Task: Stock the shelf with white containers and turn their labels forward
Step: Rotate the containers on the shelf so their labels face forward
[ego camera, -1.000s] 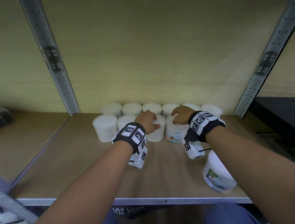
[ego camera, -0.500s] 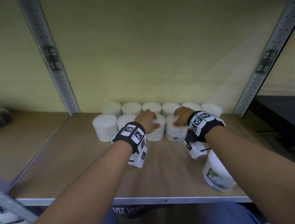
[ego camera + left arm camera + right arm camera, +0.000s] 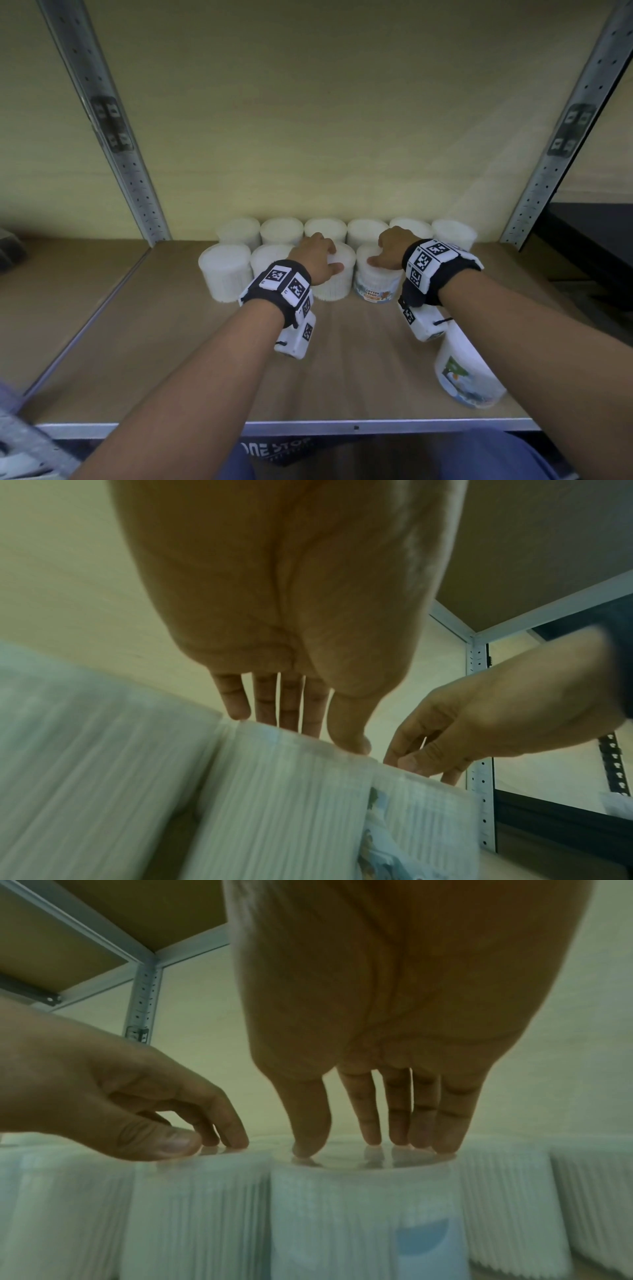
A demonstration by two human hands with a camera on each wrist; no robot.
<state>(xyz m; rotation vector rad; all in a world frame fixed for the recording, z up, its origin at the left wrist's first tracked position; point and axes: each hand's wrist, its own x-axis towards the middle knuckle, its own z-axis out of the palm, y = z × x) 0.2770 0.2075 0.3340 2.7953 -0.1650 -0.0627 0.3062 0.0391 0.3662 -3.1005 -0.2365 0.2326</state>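
Observation:
White ribbed containers stand in two rows at the back of the wooden shelf. My left hand rests bent fingertips and thumb on the lid of a plain white container in the front row. Right beside it, my right hand presses fairly straight fingertips on the clear lid of the labelled container. Its "COTTON BUDS" label faces forward. Another labelled container stands alone near the front right, partly behind my right forearm.
Perforated metal uprights frame the bay on both sides. The shelf's metal front edge runs below my forearms. Bare board lies left of the front row, and a neighbouring bay lies beyond the left upright.
The container under my right hand has turned, bringing its label from the lower left round to the front. Both hands stay on their lids and have shifted only slightly.

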